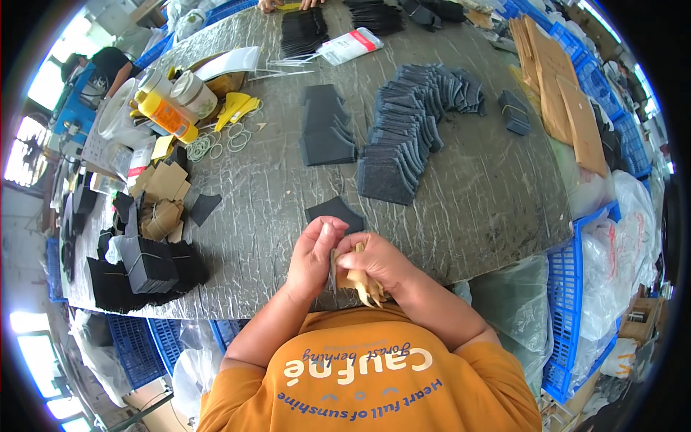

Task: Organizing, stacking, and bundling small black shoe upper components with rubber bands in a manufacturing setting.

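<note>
Close to my body at the near edge of the table, my left hand is closed, thumb against the fingers. A thin greyish piece shows edge-on between my hands, pinched by the left one. My right hand is closed around a tan object with several prongs and dark tips; its kind is unclear. Just beyond my fingers lies a dark piece with curved sides. Farther off, a long curving row of overlapping dark pieces lies beside a shorter row.
At left stand bundled dark pieces, tan card pieces, a yellow bottle and rubber bands. A banded dark bundle and brown paper packs lie right. Another person's hands show at the far edge.
</note>
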A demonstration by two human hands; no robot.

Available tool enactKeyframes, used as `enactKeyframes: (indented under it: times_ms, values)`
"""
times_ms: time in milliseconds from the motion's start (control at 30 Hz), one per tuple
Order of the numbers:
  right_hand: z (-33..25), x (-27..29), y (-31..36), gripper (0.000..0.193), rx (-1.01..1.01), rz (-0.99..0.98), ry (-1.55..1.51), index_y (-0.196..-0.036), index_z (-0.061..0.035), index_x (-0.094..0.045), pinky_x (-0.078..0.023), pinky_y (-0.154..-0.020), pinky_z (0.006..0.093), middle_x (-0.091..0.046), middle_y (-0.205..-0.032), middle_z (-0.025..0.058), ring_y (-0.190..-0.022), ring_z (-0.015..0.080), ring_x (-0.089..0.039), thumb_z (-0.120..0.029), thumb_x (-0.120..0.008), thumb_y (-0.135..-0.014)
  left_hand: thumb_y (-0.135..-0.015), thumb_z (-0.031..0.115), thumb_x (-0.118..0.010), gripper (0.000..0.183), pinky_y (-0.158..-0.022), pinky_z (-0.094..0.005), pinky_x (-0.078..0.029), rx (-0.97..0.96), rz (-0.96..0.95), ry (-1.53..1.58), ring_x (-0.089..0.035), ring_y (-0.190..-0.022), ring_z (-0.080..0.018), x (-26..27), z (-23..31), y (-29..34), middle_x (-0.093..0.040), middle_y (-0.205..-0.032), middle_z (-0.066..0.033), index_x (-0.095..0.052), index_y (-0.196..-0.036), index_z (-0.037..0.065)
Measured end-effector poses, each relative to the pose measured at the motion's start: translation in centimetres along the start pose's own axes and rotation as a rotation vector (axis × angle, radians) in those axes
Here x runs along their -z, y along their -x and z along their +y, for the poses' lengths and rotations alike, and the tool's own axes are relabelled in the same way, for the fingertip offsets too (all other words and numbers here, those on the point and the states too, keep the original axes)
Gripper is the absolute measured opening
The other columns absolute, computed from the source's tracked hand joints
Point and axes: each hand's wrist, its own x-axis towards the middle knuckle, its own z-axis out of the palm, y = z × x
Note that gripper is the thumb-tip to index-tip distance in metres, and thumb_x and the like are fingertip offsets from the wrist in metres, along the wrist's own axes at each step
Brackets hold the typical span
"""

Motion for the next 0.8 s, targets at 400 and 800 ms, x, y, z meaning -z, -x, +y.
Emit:
enactKeyframes:
  times_ms: [400, 800]
  values:
    - [-1.6, 7.3, 5.1, 0.02, 0.529, 0.504, -0.132, -0.097, -0.0046, -0.053, -0.052, -0.064, 0.0338, -0.057, -0.083, 0.0048, -0.075, 0.0135, -0.057, -0.007, -0.044, -0.079, -0.061, -0.001, -0.074, 0.026, -0.077, -0.0335, -0.04, -0.654, -0.073, -0.669, -0.052, -0.083, -0.0232, 2.0, 2.2, -2.6, -0.06, -0.084, -0.0023, -0.061, -0.081, 0.01]
    - [-1.1, 5.3, 6.1, 0.012, 0.345, 0.299, -0.214, -0.09, -0.0049, -0.055, -0.047, -0.062, 0.0259, -0.056, -0.085, 0.0025, -0.073, 0.0102, -0.054, -0.013, -0.052, -0.081, -0.058, 0.0, -0.072, 0.021, -0.08, -0.0363, -0.042, -0.839, -0.475, -0.787, -0.053, -0.091, -0.0256, -2.4, 4.6, -3.0, -0.06, -0.086, -0.0007, -0.061, -0.072, 0.011]
